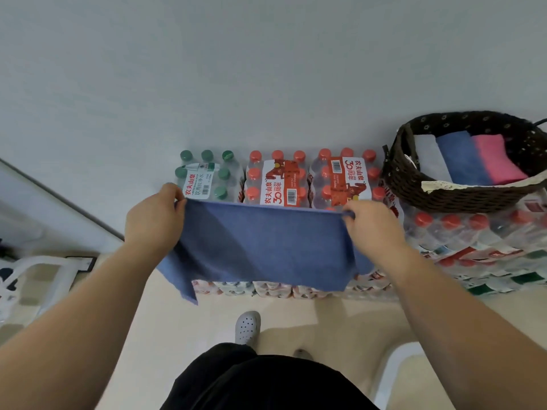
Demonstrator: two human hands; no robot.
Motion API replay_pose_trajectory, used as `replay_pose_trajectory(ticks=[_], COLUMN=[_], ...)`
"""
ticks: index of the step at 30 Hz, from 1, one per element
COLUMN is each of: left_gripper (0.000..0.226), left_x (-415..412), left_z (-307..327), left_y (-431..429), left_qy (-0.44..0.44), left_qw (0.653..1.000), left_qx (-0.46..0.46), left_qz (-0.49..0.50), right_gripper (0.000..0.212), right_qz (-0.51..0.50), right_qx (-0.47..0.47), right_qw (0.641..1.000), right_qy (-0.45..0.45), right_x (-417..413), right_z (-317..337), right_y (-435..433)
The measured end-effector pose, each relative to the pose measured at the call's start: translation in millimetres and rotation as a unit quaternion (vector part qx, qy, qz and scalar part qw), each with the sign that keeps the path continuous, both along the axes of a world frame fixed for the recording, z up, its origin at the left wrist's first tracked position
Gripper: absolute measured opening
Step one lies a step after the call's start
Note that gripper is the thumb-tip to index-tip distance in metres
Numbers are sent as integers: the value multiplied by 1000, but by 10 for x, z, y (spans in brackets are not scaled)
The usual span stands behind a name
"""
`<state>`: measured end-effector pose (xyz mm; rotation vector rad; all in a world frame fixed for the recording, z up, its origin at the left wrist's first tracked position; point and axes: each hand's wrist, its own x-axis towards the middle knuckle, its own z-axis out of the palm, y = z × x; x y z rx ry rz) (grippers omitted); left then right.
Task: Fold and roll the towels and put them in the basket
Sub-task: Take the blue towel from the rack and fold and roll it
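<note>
In the head view, the person stands facing a grey wall (266,69) and holds a blue towel (266,247) up in the air in front of the body. The left hand (154,220) pinches the towel's upper left corner and the right hand (373,229) pinches the upper right corner, fingers curled around the cloth. The 2 hands are held well apart, so the top edge runs taut and level and the rest hangs flat. That probably serves to square the cloth before a fold. A second layer shows behind the lower left and right edges, so the towel looks to be doubled already, though I cannot be sure.

Beyond the towel stand shrink-wrapped bottle packs, 1 green-capped pack (207,176) and 2 red-capped packs (278,182) beside it. Their flat tops look like the likely surface for folding and rolling. To the right, a dark woven basket (444,196) rests on more bottle packs, within reach of the right hand. It holds 3 towels side by side: a white towel (429,158), a second blue towel (461,161) and a pink towel (497,161). There appears to be room toward the near rim for the towel in hand.

Below, a grey shoe (248,327) stands on the pale floor (177,335).
</note>
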<state>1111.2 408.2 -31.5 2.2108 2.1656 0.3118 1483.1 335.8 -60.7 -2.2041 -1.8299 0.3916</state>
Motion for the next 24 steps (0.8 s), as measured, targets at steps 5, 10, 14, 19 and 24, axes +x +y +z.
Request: replay_pose_trajectory(ticks=[5, 10, 14, 19, 24], left_gripper=[15, 14, 7, 37, 76], left_x=[2, 105, 173, 429, 639], left_z=[123, 245, 172, -351, -847], left_y=[693, 1578, 2118, 1971, 1373], left_qy=[104, 136, 135, 91, 56], left_qw=[989, 978, 971, 974, 962], left_qx=[-40, 24, 82, 57, -127], left_qz=[-101, -157, -181, -202, -236], right_gripper=[12, 16, 35, 84, 85], right_qz=[-9, -58, -96, -99, -134], right_qx=[-88, 35, 53, -203, -184], right_qw=[994, 987, 989, 973, 969], right_qy=[-61, -143, -98, -48, -99], right_x=[100, 14, -114, -466, -573], right_z=[318, 525, 362, -310, -585], right_y=[644, 1258, 1603, 1527, 1301])
